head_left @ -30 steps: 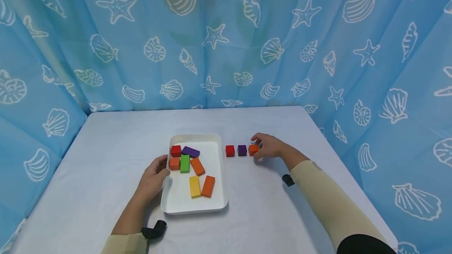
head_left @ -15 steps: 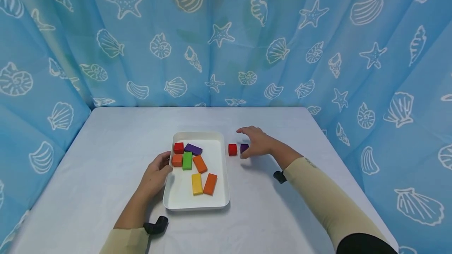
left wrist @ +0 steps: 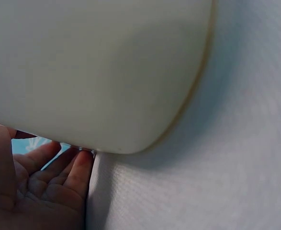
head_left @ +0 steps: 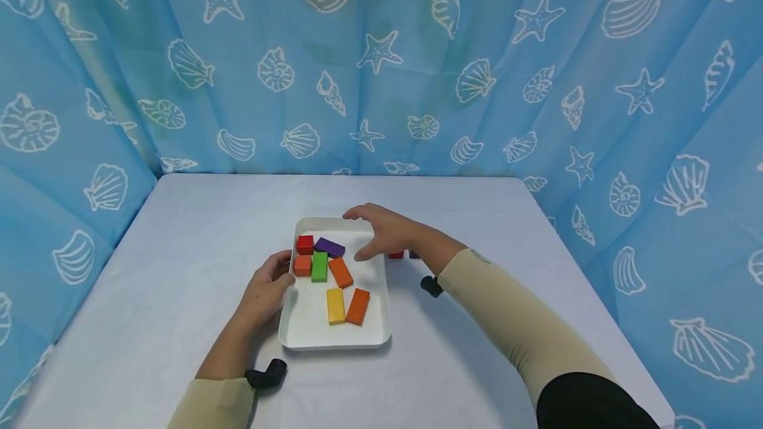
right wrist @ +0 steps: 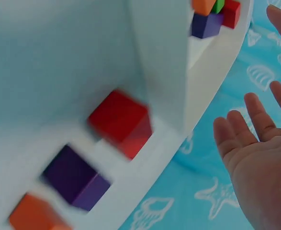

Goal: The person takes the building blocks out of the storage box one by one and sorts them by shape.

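Note:
A white tray [head_left: 334,339] lies on the table with several coloured blocks in it. Its left rim is held by my left hand [head_left: 265,290], thumb at the edge and fingers along the outer wall. Over the tray's right side hovers my right hand [head_left: 387,230], empty, thumb and fingers spread apart. Nearest that hand inside are a purple block [head_left: 330,247] and an orange block [head_left: 341,273]. Right of the tray stand a red cube [right wrist: 121,122], a purple cube [right wrist: 75,177] and an orange cube [right wrist: 37,213]; my right hand and wrist mostly hide them in the head view.
Also in the tray are a green block [head_left: 319,267], a yellow block [head_left: 336,306], another orange block [head_left: 358,307], a red block [head_left: 305,245] and an orange-red block [head_left: 303,265]. A blue shell-patterned curtain [head_left: 381,104] surrounds the white-covered table [head_left: 465,363].
My right hand has moved left from beside the orange cube, past the purple and red cubes, to over the tray. My left hand stays at the tray's left rim.

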A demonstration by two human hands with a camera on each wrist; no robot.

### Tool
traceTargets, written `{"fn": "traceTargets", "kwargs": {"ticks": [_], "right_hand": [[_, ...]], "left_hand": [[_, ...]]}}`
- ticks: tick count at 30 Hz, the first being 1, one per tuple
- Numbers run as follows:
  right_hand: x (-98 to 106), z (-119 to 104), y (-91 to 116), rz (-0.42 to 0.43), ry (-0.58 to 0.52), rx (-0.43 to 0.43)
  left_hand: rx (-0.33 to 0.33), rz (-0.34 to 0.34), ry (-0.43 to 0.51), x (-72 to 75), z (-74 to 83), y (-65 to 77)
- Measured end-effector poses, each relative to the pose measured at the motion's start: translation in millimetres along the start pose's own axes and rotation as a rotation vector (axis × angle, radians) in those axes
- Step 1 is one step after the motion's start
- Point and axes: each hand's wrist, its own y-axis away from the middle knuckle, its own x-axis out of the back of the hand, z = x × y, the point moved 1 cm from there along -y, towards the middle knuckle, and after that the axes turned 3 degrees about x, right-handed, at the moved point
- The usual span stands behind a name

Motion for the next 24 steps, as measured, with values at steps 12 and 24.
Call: {"fn": "traceTargets", "kwargs": {"ticks": [12, 24], "right_hand": [[-21, -31, -41, -0.025, -0.027, 0.040], [-48, -54, -69, -0.035, 0.152, -0.023]], "left_hand": [[-0.014, -0.003, -0.017, -5.5, 0.8, -1.7], [-0.043, 0.001, -0.010, -1.6, -2.3, 4.0]]}}
